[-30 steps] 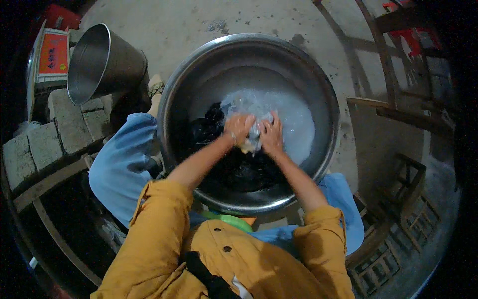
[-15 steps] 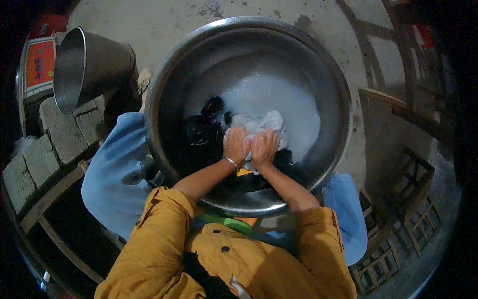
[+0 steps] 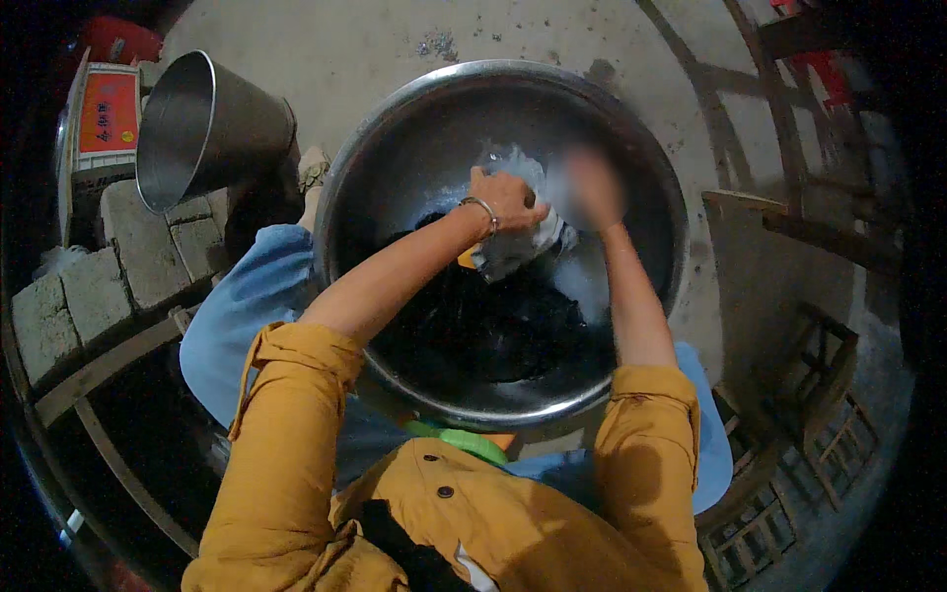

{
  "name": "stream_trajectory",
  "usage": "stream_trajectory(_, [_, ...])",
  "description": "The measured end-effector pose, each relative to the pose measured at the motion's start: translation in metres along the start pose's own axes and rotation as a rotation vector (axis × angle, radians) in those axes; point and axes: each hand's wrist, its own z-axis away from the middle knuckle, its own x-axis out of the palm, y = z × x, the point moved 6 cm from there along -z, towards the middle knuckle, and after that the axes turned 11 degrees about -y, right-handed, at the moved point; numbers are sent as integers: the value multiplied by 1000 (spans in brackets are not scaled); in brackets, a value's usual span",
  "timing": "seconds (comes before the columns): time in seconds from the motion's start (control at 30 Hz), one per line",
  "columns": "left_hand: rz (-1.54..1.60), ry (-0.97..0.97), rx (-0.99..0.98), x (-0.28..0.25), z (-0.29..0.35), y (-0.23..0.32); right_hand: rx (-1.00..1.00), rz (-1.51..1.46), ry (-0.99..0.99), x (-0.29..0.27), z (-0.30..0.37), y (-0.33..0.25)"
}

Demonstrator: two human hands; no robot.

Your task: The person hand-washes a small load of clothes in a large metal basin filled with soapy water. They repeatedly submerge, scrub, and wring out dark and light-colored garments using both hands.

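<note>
In front of me a person in a mustard jacket (image 3: 286, 464) and blue trousers (image 3: 232, 296) leans over a big round metal basin (image 3: 675, 237) that sits between the knees. Pale cloth (image 3: 515, 255) lies bunched near the middle of the basin, wet and crumpled, with a small patch of yellow (image 3: 467, 259) showing at its lower left edge. The left hand (image 3: 511, 202), a bracelet (image 3: 489, 213) on its wrist, is on top of the pale cloth, fingers curled in and gripping a fold of it; some of the cloth spreads out beyond the knuckles and some hangs below. The right hand (image 3: 594, 187) is up over the right side of the basin, just beside the cloth, but it is so blurred that I cannot tell whether its fingers are spread or closed, or whether it holds anything. Dark cloth (image 3: 493, 335) fills the near part of the basin, and cloudy water (image 3: 589, 281) shows to its right. Beyond the left knee a metal bucket (image 3: 247, 133) lies tipped with its mouth to the left, close by a row of grey blocks (image 3: 148, 242). Something green (image 3: 466, 443) and something orange (image 3: 502, 441) peek out below the basin's near rim.
</note>
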Motion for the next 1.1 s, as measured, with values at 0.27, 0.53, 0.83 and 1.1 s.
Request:
stream_trajectory(0.27, [295, 856, 74, 113, 3, -27, -413, -82, 94, 74, 102, 6])
stream_trajectory(0.53, [252, 1058, 92, 239, 27, 3, -305, -6, 435, 119, 197, 2])
stream_trajectory(0.83, [326, 592, 78, 109, -51, -28, -130, 149, 35, 101, 49, 3])
stream_trajectory(1.1, [505, 1076, -24, 74, 5, -25, -385, 283, -168, 40, 23, -44])
